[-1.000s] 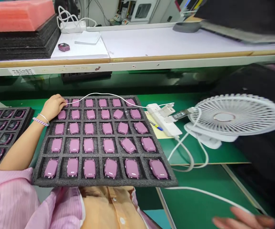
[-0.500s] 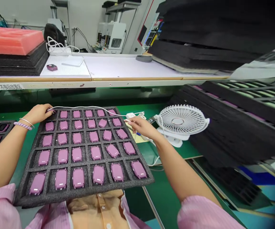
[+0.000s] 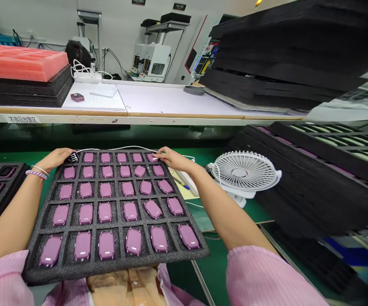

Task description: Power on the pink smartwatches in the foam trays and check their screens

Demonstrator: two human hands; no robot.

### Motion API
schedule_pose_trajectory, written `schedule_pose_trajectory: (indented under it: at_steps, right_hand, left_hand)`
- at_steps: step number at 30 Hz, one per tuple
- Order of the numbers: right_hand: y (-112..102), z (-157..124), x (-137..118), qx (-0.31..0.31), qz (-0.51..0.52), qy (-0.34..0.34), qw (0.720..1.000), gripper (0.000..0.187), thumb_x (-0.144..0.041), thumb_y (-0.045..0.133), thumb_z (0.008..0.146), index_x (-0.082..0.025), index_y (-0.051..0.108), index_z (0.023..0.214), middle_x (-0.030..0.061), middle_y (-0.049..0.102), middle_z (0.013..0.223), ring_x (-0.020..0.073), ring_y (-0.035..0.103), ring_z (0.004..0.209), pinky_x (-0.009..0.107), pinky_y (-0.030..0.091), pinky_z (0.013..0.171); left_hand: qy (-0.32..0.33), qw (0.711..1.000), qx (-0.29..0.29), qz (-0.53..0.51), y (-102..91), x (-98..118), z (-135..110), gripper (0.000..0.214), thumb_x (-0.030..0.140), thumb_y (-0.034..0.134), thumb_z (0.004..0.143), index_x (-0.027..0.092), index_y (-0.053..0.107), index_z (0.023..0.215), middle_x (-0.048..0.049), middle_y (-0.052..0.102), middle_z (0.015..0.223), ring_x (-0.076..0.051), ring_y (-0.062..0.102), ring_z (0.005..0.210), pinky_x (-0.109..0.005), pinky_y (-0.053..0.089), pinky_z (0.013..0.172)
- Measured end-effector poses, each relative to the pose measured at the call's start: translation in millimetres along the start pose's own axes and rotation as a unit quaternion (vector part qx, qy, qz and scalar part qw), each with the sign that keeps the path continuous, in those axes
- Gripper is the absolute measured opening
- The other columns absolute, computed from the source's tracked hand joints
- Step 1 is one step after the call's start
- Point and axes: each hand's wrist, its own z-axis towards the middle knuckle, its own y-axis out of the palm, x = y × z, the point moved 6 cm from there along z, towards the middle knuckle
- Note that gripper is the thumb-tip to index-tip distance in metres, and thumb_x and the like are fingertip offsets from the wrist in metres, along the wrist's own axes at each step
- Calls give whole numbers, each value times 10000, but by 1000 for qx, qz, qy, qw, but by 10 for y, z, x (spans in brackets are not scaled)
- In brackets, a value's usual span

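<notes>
Right hand [image 3: 172,160] has moved to the tray [image 3: 107,269] at its far-right corner, fingers' grip unclear. Left hand [image 3: 55,158] pinches a dark-screened watch [image 3: 73,157].

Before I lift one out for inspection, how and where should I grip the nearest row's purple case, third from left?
Probably its two long edges, from above: the purple case lies broad face up with gaps beside both edges, while the walls of the foam tray hinder sideways access.

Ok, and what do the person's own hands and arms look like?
The left hand and right hand are gloveless. On the left wrist sit a thin white bangle and a lilac coiled band. Pink, finely striped sleeves end near the elbows.
</notes>
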Motion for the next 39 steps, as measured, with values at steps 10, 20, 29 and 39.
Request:
schedule_pose_trajectory:
  at_steps: [10,20,29,39]
  right_hand:
    - [-39,-73,-78,10,-68,11,998,287,-180,513,1019,-143,795,1056,154,690,1072,285,680,979,359,542,942]
    - [-17,237,-25,-35,-104,58,992,263,-126,534,962,-161,794,977,129,738,1002,277,695,1014,328,529,933]
    - [135,72,-331,23,-149,193,969,367,-110,470,1008,-90,748,1248,274,608,1209,369,714,985,441,579,832]
    - [188,-60,-418,103,-63,251,960,429,-152,399,1037,-79,731,1299,295,576,1319,449,655,1107,510,544,902]
  left_hand:
    - [-19,999,-17,-32,40,-54,66,757,866,663,657,191,816,964,-104,812,1163,-349,691,1181,-418,553,1083]
    - [-41,999,-32,4,-11,-19,184,414,611,648,676,213,760,703,-72,798,879,-325,697,960,-396,553,933]
    - [-2,1000,-12,-13,86,-67,43,569,589,595,800,155,809,1098,-112,793,1175,-352,657,1191,-407,521,1045]
    - [72,985,-157,-15,-104,-22,-101,925,555,798,765,141,550,1553,-147,694,1381,-289,646,1171,-387,522,1045]
